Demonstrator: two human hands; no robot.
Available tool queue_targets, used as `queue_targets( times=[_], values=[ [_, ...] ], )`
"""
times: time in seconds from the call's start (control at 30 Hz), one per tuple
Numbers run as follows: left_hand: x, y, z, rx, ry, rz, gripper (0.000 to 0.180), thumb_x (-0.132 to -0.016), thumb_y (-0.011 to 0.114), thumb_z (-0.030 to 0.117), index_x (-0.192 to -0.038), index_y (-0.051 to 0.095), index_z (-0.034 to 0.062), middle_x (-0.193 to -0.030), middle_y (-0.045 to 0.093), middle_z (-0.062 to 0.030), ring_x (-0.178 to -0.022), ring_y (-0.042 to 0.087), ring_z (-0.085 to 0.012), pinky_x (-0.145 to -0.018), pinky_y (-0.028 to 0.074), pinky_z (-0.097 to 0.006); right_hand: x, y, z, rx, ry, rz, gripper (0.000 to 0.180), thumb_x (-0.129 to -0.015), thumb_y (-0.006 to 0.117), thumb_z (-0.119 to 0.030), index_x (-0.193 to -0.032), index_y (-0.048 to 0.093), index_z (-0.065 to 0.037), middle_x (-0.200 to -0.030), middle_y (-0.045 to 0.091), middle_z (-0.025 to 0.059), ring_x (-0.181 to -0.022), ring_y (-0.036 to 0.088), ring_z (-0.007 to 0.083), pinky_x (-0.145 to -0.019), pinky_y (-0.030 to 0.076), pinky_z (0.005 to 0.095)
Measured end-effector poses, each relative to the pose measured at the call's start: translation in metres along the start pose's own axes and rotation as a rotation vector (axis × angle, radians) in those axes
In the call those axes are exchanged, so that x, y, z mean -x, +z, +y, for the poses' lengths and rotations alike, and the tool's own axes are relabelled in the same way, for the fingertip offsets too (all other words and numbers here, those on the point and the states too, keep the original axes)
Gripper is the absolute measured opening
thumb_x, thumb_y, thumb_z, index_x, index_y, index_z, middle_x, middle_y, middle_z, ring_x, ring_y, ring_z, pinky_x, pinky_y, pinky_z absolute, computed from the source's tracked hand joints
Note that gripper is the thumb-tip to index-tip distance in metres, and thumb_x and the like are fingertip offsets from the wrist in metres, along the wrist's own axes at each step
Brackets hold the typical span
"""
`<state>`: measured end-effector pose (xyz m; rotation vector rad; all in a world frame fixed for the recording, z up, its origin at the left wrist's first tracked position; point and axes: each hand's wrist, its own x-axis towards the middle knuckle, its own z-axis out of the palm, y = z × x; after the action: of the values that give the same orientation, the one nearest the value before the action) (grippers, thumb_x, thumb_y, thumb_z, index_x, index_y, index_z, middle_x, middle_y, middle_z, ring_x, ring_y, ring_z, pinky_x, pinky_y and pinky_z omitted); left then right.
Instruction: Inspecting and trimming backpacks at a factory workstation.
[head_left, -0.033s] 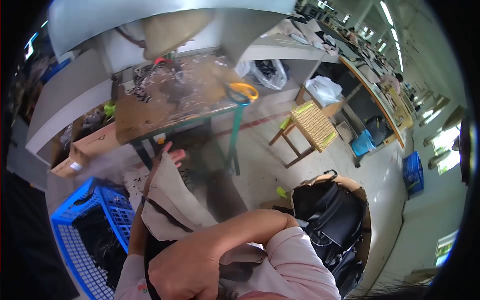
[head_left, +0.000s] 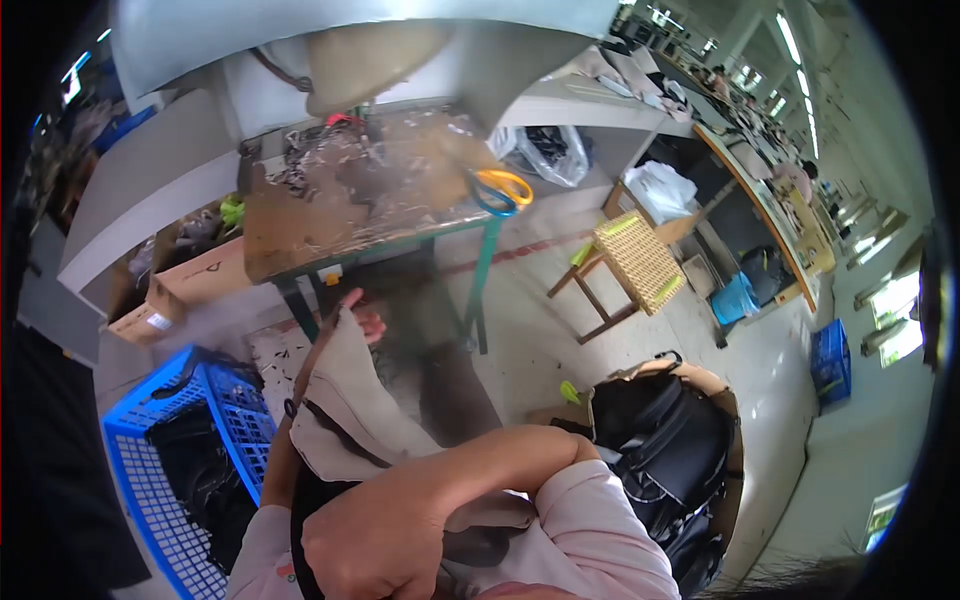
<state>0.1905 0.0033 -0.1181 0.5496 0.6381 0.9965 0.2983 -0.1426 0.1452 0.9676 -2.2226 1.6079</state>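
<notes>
One cluttered worktable (head_left: 300, 240) ahead, one pair of scissors (head_left: 500, 190) at its edge, one woven stool (head_left: 635, 262) right, one blue crate (head_left: 160, 480) left, one box of black bags (head_left: 665, 450). Beige fabric piece (head_left: 355, 410) hangs between both hands: left hand (head_left: 362, 318) pinches its top, right hand (head_left: 385, 540) fisted around its lower end.

The left hand (head_left: 362, 318) is mostly hidden behind the beige fabric piece (head_left: 352, 405) (only fingertips show), and the right hand (head_left: 372, 540) is blurred near the lower edge.
</notes>
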Motion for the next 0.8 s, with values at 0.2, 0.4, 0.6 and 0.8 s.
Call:
queue_targets(
  times=[0.2,0.4,0.6,0.8],
  values=[
    [0.094,-0.063,-0.001,-0.019,0.451,0.277,0.022,-0.073,0.063,0.018,-0.087,0.056,0.0034,-0.083,0.06,-0.0063,-0.071,0.059,-0.018,-0.067,0.049,-0.03,0.05,0.003,-0.039,0.882,0.466,0.52,0.052,-0.059,0.069,-0.033,-0.094,0.052,0.001,-0.092,0.049,0.018,-0.088,0.049,0.0337,-0.072,0.041,0.0398],
    [0.15,-0.029,0.113,-0.107,0.61,0.545,0.02,-0.075,0.061,0.019,-0.087,0.057,0.0036,-0.08,0.061,-0.0078,-0.069,0.06,-0.018,-0.066,0.05,-0.03,0.178,0.021,0.035,0.337,0.838,1.369,0.087,-0.058,0.076,-0.036,-0.124,0.032,0.0,-0.119,0.039,0.0183,-0.11,0.04,0.0255,-0.094,0.031,0.0345],
    [0.136,0.008,0.211,-0.338,0.724,0.453,0.008,-0.078,0.059,0.012,-0.076,0.057,0.0043,-0.072,0.061,-0.007,-0.064,0.06,-0.0161,-0.062,0.049,-0.026,0.168,-0.028,0.072,-0.001,0.771,1.578,0.022,-0.072,0.065,-0.007,-0.091,0.059,0.002,-0.081,0.061,0.0025,-0.071,0.053,0.0093,-0.068,0.044,0.0236],
    [0.094,0.013,0.29,-0.619,0.88,0.363,0.014,-0.078,0.059,0.007,-0.065,0.054,0.0059,-0.062,0.055,0.0001,-0.052,0.05,-0.0073,-0.052,0.043,-0.022,0.156,-0.104,0.097,-0.042,0.411,1.664,0.022,-0.074,0.064,-0.004,-0.095,0.058,0.003,-0.083,0.061,0.0025,-0.071,0.053,0.007,-0.068,0.044,0.0216]
  ],
)
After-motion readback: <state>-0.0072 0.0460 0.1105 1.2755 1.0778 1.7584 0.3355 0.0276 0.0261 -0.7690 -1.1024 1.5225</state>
